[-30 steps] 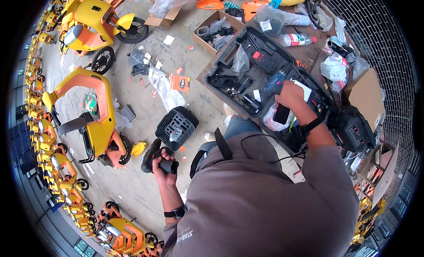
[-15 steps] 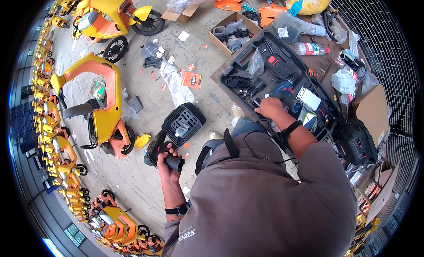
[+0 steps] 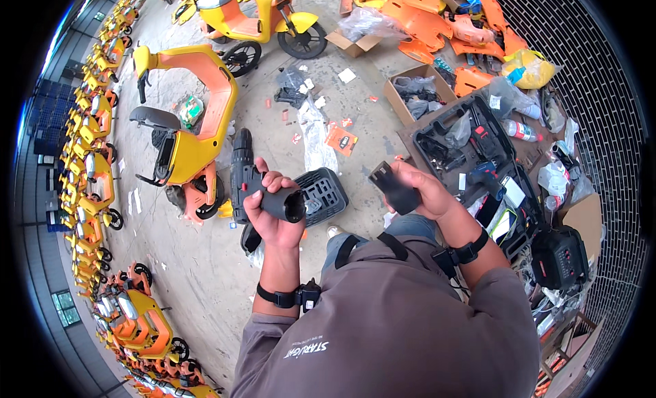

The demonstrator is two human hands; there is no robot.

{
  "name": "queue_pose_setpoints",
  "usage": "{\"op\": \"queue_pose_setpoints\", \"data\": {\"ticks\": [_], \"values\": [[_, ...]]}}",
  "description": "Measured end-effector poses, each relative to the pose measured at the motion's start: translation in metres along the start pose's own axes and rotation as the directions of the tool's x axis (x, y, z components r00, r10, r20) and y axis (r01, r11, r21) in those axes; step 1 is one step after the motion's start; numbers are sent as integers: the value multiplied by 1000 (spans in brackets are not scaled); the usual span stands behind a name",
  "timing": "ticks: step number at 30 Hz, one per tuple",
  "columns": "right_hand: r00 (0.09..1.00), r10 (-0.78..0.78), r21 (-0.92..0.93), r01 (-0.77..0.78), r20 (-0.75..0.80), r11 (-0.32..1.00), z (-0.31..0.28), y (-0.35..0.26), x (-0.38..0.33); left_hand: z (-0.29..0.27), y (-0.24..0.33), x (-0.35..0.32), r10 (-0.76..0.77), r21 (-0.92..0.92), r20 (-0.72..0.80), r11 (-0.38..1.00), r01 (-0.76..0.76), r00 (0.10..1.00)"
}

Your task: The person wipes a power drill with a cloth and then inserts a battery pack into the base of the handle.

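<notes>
Left fingers (image 3: 276,182) grip a drill (image 3: 242,171) partly hiding a crate (image 3: 329,213).

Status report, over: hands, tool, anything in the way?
Left grip closed on cordless drill, handle base hollow. Right grip holding black battery pack, apart from drill. Black plastic crate on floor, partly hidden behind drill.

Two hands (image 3: 279,217), one held drill (image 3: 242,169), one held battery pack (image 3: 396,190), one open tool case (image 3: 502,143), one black crate (image 3: 333,210)

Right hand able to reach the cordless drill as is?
Probably yes: the right hand holds a black battery pack, but no obstacle shows between it and the cordless drill in the left hand.
</notes>
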State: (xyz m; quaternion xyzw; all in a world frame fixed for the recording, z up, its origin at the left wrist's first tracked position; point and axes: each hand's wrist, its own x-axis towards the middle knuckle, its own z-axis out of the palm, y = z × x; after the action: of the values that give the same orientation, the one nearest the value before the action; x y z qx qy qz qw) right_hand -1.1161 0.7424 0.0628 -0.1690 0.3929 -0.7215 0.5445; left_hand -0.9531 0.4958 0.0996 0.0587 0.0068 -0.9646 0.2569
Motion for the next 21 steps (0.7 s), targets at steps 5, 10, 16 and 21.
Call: {"op": "queue_pose_setpoints", "data": {"ticks": [5,10,16,21], "values": [[938,175,299,-266,298,916,95,10,38,23,15,-7,4,-37,244,999,5,970],[917,307,359,-385,256,851,157,24,48,18,39,-25,48,34,330,997,-63,943],[853,396,368,-508,340,779,170,37,53,9,68,-42,82,204,469,959,-198,879],[771,478,364,-626,420,689,171,32,58,17,73,-45,78,260,552,930,-261,830]]}}
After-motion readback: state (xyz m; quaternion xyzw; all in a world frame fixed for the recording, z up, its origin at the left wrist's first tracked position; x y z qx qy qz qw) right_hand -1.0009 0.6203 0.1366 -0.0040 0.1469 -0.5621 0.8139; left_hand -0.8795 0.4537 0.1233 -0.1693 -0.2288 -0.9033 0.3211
